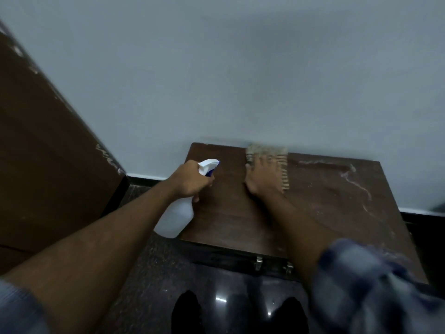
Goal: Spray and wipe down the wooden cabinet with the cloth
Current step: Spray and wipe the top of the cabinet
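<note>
A low dark wooden cabinet stands against the wall, its top dusty with pale streaks on the right half. My left hand grips a white spray bottle with a white and blue trigger head, held over the cabinet's left edge. My right hand lies flat on a beige striped cloth pressed to the cabinet top near the wall. Motion blur smears the hand and the cloth.
A pale grey wall rises directly behind the cabinet. A tall brown wooden panel stands at the left. The dark glossy floor shows my two shoes below. Metal hinges sit on the cabinet's front edge.
</note>
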Motion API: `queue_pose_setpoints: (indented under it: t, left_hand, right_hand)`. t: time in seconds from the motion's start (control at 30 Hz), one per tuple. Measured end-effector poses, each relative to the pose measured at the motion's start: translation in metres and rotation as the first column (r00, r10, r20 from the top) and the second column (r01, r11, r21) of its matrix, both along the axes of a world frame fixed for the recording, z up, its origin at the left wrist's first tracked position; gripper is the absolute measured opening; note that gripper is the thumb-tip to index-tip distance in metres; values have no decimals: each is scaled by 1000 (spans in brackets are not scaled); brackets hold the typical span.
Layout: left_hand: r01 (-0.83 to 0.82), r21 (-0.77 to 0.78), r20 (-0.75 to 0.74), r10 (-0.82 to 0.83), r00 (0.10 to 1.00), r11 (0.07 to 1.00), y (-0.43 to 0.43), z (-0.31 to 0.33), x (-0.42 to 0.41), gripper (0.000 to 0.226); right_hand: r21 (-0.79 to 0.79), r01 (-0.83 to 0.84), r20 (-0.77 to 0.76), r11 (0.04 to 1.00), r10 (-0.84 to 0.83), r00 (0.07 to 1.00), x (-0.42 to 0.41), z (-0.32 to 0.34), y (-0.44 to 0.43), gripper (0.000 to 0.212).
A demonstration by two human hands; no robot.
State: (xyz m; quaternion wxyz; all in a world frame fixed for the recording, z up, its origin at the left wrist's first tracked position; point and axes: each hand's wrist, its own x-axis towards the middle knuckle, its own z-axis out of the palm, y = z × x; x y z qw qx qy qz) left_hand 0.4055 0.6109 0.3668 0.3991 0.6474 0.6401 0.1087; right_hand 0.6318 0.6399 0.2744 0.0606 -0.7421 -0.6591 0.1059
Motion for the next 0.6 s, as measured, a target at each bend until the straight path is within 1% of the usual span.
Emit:
queue_pose_setpoints:
  t: [0.03,0.07,0.1,0.13,0.17,0.2,0.23,0.27,0.3,0.33,0.37,0.4,0.43,0.47,0.5,0.53,0.57,0.6]
  left_hand:
    - [-3,6,10,2,1000,1000,2,4,2,24]
    - [-8,12,14,8,1000,1000,4,7,4,24]
    - [-11,17,14,11,1000,1000,7,10,5,26]
    - [-12,16,17,12,1000,1000,8,11,5,27]
    - [-13,10,28,12,1000,1000,10,11,5,26]
    - [-20,5,51,20,998,1000,11,10,3,23]
    - [-30,1,76,30,997,1000,10,8,2,20]
    - [-34,-7,91,34,995,999,10,6,2,18]
    - [-25,-18,91,26,995,1000,8,5,3,17]
    - [-10,-27,85,12,996,1000,6,4,6,17]
    - [4,-30,81,-1,997,1000,3,4,8,16]
    - [11,-24,82,-9,997,1000,2,5,11,16]
    - [14,-15,85,-13,996,1000,1,7,14,18]
    - [13,-7,87,-12,996,1000,0,9,17,22]
    - [13,-2,85,-12,996,1000,-2,10,20,25]
    - [21,2,84,-21,996,1000,-3,12,24,24]
    - [34,5,92,-34,995,999,-5,14,30,19]
    - [42,5,103,-43,994,999,-6,15,36,14]
  right_hand:
    - [36,-143,-14,989,144,990,-21,3,-3,62]
    - [54,-347,-3,936,348,938,-35,4,-14,60]
    - [58,-540,22,840,540,841,-37,4,-28,59]
    - [67,-626,41,777,625,780,-28,7,-39,59]
    - [62,-610,46,790,608,793,-8,2,-41,60]
    - [68,-496,56,866,493,868,12,1,-37,62]
    - [61,-316,50,947,313,949,35,-1,-28,64]
    - [47,-115,49,992,113,992,51,-2,-14,65]
    - [6,49,45,999,-50,998,58,1,-2,65]
    - [-31,102,45,994,-100,994,50,5,6,65]
    - [-18,52,45,998,-52,998,33,8,7,66]
    - [7,-72,41,997,72,997,14,7,2,65]
    - [0,-246,53,969,245,968,-3,6,-10,63]
    - [-21,-417,46,909,418,907,-11,4,-28,61]
    - [-37,-521,54,853,522,851,-4,2,-41,61]
    - [-12,-529,55,848,529,847,14,5,-51,60]
    - [15,-422,57,906,421,905,37,7,-57,59]
    - [28,-215,60,976,213,975,64,6,-63,60]
